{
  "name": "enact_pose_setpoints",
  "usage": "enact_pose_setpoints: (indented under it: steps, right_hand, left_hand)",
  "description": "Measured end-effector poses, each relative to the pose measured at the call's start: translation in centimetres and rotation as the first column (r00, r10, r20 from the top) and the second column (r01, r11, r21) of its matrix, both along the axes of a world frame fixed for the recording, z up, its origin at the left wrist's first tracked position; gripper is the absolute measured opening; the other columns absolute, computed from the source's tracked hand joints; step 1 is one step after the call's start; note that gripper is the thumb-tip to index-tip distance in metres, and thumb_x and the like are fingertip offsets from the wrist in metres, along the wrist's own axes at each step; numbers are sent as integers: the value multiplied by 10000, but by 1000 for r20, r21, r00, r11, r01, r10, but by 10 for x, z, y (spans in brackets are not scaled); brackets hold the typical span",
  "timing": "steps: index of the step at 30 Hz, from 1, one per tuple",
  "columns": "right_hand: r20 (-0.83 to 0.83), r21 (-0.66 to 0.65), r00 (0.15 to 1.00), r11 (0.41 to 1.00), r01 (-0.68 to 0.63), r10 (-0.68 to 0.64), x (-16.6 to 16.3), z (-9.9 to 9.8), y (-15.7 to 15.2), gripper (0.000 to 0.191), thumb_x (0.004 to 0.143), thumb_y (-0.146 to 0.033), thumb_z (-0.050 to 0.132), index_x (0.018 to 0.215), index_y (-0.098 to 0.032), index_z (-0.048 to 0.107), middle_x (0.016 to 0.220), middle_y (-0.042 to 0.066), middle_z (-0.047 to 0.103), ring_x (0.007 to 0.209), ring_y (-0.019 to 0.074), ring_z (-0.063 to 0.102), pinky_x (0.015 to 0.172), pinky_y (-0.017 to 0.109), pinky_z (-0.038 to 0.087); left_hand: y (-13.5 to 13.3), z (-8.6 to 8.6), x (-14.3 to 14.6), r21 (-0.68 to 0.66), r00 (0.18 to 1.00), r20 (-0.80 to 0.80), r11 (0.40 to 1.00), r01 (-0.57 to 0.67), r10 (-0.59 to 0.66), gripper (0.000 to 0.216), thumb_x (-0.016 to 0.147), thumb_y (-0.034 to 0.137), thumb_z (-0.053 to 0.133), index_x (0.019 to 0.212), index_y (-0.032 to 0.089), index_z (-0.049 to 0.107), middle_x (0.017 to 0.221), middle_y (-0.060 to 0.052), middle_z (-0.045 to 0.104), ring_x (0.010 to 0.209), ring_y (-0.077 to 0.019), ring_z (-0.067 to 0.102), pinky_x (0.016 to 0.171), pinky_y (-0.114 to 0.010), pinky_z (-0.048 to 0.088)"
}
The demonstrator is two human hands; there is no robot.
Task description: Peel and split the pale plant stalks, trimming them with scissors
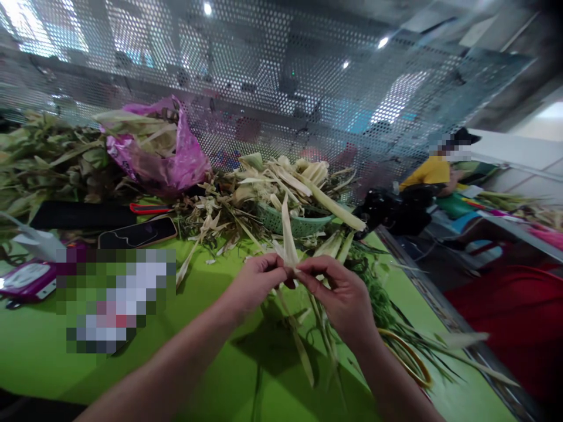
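Over a green table (206, 351), my left hand (255, 281) and my right hand (341, 299) meet in front of me. Both pinch the same pale leaf strip (288, 234), which stands up between the fingertips and trails down below them. More thin strips (303, 346) hang under my hands toward the table. A green basket (299, 224) filled with pale husks stands just beyond the strip.
Piled green leaves (48, 158) and a pink plastic bag (162, 146) lie at the back left. A phone (138, 232) and a pink device (29, 280) rest on the left. A perforated metal screen (264, 76) backs the table. A seated person in yellow (428, 173) is at the right.
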State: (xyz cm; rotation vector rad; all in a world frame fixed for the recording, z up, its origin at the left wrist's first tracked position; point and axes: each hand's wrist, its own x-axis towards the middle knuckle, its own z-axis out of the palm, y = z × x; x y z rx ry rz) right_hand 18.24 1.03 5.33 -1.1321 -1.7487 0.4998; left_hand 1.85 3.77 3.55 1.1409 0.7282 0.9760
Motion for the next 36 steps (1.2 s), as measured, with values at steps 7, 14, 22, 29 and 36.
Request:
enact_pose_setpoints:
  steps: [7,14,22,29,36]
  right_hand:
    - [128,82,992,997,-11,1,1,4,1,99,792,-153,673,860,-225,678,818,11,656,776,158,614,713,282,475]
    - [69,58,997,998,11,-15,-2,2,1,49,783,-168,678,800,-207,653,791,10,621,765,160,587,700,280,454]
    - [-49,-105,997,993,48,-54,-5,1,-1,55,811,-229,646,794,-191,610,723,-4,610,674,139,562,624,254,450]
    - [68,49,998,999,0,-3,-2,2,0,71,793,-189,663,858,-220,663,807,23,653,760,176,610,697,307,485]
    - [137,96,990,995,0,-13,-3,5,1,59,791,-171,666,815,-224,673,805,21,643,776,175,609,705,301,476]
  left_hand:
    - [2,-2,0,-104,993,121,995,7,5,85,708,194,612,639,146,598,626,9,589,605,-87,466,612,-231,319]
    - [0,-2,2,-207,983,180,978,4,34,80,660,161,661,678,153,584,672,19,591,619,-75,475,610,-218,315]
    - [0,1,1,-44,994,110,999,24,-19,122,722,249,660,694,145,604,702,-12,623,664,-103,508,646,-237,349]
    - [0,-2,1,-81,996,84,997,-21,27,156,740,258,619,639,148,575,637,-10,610,625,-105,491,633,-246,328]
    - [0,-3,2,-197,989,140,980,-16,44,81,677,186,639,643,152,575,630,13,587,582,-80,446,598,-227,311]
